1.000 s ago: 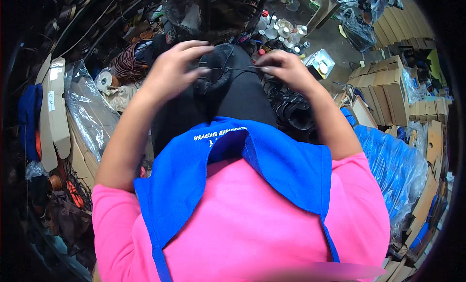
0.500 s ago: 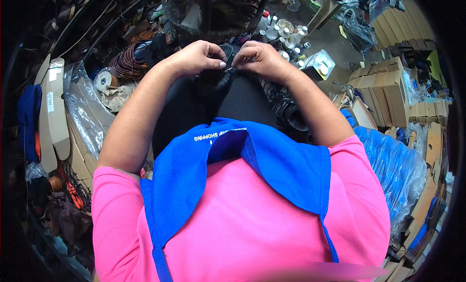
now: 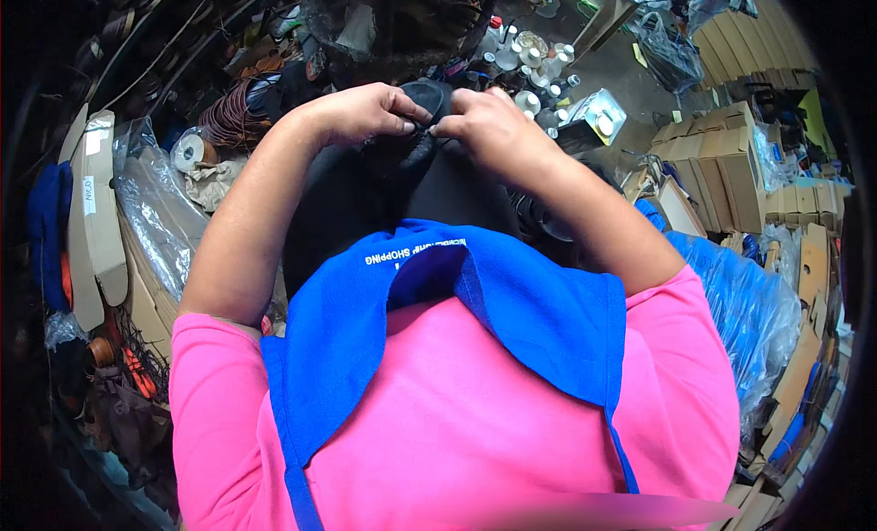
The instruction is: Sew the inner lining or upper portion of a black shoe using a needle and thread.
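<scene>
Both hands are coming together from a second ago, left hand (image 3: 365, 114) and right hand (image 3: 489, 125) now pinching the same spot on the dark shoe piece (image 3: 422, 120) above the black lap, fingertips nearly touching, looks like fine fiddly work

It was a cluttered workshop, seemingly for making or mending small goods. Stacks of flat cardboard boxes (image 3: 722, 161) stood along the right side, with blue plastic sacks (image 3: 740, 294) piled beside them. Small white-capped bottles (image 3: 534, 61) clustered on the floor ahead, near an open tin (image 3: 594, 120). To the left lay a coil of reddish-brown cord (image 3: 233, 120), a roll of white tape (image 3: 189, 152), clear plastic wrapping (image 3: 155, 211) and long pale cardboard cut-outs (image 3: 96, 211). The person wore a blue work apron (image 3: 512, 303) over a pink shirt.
</scene>
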Tool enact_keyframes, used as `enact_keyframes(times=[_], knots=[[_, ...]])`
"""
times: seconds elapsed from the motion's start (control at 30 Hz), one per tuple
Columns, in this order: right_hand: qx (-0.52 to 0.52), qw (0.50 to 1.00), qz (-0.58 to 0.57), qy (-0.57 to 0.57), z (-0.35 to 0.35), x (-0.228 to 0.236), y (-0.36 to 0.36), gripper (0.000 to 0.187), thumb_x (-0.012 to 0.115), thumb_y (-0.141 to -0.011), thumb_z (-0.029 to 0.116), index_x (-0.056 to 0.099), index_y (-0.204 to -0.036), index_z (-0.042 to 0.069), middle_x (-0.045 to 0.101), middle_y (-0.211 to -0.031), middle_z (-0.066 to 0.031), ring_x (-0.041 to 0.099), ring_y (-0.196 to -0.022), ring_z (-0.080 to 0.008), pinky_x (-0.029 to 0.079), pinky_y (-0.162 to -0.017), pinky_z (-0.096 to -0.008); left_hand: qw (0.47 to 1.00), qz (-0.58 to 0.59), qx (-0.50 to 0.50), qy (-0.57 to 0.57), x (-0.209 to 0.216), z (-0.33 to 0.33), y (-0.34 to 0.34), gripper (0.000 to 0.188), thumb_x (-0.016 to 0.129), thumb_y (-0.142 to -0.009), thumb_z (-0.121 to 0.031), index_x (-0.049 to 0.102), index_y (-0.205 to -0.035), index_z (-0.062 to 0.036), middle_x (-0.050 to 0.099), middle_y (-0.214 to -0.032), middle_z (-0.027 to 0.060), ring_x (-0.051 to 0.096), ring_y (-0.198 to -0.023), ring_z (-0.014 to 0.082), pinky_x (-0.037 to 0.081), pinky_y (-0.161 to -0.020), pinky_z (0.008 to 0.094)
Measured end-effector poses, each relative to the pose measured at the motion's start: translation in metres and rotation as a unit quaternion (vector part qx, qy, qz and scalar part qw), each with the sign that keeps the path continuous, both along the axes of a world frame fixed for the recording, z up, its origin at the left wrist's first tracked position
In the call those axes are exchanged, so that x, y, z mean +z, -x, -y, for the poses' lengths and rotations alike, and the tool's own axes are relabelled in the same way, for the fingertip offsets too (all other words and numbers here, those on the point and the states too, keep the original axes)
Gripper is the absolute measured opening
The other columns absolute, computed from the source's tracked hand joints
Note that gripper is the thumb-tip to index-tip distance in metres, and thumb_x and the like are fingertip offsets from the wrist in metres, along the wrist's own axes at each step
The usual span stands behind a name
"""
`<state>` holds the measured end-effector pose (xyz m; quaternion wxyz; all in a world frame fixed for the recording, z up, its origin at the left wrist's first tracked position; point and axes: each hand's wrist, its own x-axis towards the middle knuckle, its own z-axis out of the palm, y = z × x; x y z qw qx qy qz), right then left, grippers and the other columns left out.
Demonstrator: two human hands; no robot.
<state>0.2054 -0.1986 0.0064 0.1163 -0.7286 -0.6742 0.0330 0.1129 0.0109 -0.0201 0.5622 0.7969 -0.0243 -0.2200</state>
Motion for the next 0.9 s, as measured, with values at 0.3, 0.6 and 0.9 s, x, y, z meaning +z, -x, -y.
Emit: enact_keyframes(times=[0.3, 0.6, 0.9], knots=[[-0.006, 0.994, -0.097, 0.055, -0.034, -0.006, -0.010, 0.012, 0.064, -0.072, 0.008, 0.067, -0.084, 0.009, 0.061, -0.086, -0.0131, 0.062, -0.083, -0.0307, 0.049, -0.069, -0.0351, 0.894, 0.296, 0.181, -0.282, -0.001, 0.016, 0.003, 0.044, 0.074, -0.067, -0.015, 0.057, -0.106, -0.0063, 0.057, -0.102, 0.0143, 0.056, -0.097, 0.0340, 0.048, -0.083, 0.0377], [-0.066, 0.943, -0.327, 0.016, 0.007, -0.043, -0.029, 0.019, 0.066, -0.083, 0.024, 0.063, -0.089, 0.006, 0.053, -0.096, -0.0058, 0.051, -0.087, -0.0150, 0.043, -0.079, -0.0280, 0.935, 0.161, 0.157, -0.275, -0.015, -0.003, 0.083, 0.028, 0.068, -0.075, -0.011, 0.059, -0.099, -0.0005, 0.064, -0.091, 0.0161, 0.062, -0.089, 0.0301, 0.048, -0.079, 0.0359], [-0.255, 0.380, -0.830, -0.317, -0.021, -0.056, -0.028, 0.032, 0.048, -0.095, 0.031, 0.061, -0.087, 0.002, 0.063, -0.080, -0.0090, 0.059, -0.088, -0.0219, 0.047, -0.078, -0.0355, 0.795, 0.135, 0.406, 0.430, 0.007, -0.002, 0.059, 0.035, 0.043, -0.096, -0.035, 0.060, -0.104, -0.0056, 0.063, -0.103, 0.0124, 0.059, -0.099, 0.0233, 0.042, -0.090, 0.0334]])
